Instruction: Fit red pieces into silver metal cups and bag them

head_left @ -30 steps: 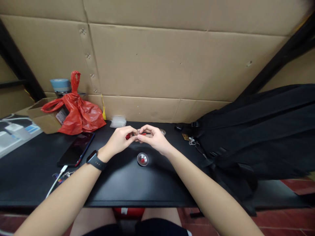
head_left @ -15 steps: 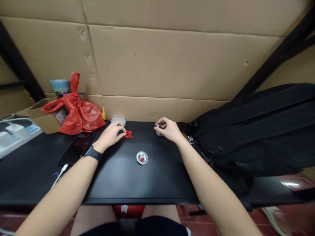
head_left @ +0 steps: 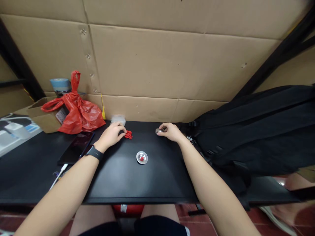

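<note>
I see one red bit point(head_left: 142, 158) already in the metal dish point(head_left: 138, 156); the red cord bundle point(head_left: 128, 135) lies outside it on the surface point(head_left: 115, 177), its edge pinched by my left hand point(head_left: 112, 135). My right hand point(head_left: 171, 132) pinches a second metal piece point(head_left: 158, 131).

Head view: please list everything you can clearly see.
string: 1 bundle, red, left-centre
dish: 1, silver, centre
small piece: 1, red, in dish
metal piece: 1, silver, right-centre
plastic container: 1, whitish, back
bag: 1, red, back left
box: 1, brown, back left
tub: 1, blue, behind bag
phone: 1, dark, left
cable: 1, white, left
power strip: 1, white, far left
backpack: 1, black, right
table: 1, black, centre
cardboard wall: 1, brown, back
sandal: 1, pale, bottom right
wristwatch: 1, black, left wrist
left hand: 1, bare, at string
right hand: 1, bare, on metal piece
legs: 2, bottom
</note>
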{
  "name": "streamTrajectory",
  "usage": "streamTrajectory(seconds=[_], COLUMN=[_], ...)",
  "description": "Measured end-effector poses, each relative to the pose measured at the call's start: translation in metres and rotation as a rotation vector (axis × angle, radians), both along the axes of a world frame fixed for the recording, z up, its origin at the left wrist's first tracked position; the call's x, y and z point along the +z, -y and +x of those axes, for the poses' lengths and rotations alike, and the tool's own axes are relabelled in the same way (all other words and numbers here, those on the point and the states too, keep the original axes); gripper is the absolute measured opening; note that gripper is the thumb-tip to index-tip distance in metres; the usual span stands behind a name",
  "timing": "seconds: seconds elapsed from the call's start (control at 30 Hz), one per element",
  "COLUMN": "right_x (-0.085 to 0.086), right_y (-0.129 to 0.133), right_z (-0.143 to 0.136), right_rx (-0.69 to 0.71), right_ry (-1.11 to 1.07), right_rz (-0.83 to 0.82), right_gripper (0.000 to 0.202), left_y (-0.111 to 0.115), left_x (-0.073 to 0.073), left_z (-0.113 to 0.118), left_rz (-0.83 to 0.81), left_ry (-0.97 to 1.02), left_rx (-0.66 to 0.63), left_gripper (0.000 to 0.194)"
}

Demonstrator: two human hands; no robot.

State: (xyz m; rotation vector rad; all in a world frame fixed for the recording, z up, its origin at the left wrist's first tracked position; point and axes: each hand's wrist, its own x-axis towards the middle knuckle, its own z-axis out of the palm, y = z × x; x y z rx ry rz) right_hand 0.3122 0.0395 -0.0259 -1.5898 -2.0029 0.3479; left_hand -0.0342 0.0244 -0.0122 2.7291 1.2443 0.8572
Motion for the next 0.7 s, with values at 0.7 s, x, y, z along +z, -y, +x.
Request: streamTrajectory(seconds=[0.7], right_x=[0.033], right_y=[0.062], right_z=[-0.092], right_rx=[0.945], right_ry=[0.027], right_rz=[-0.248], right_gripper=[0.028], left_y=[0.003], left_x=[0.009], left_z=[0.003], left_rz=[0.016], left_ry=[0.23], left_rx=[0.104], left_gripper=[0.017])
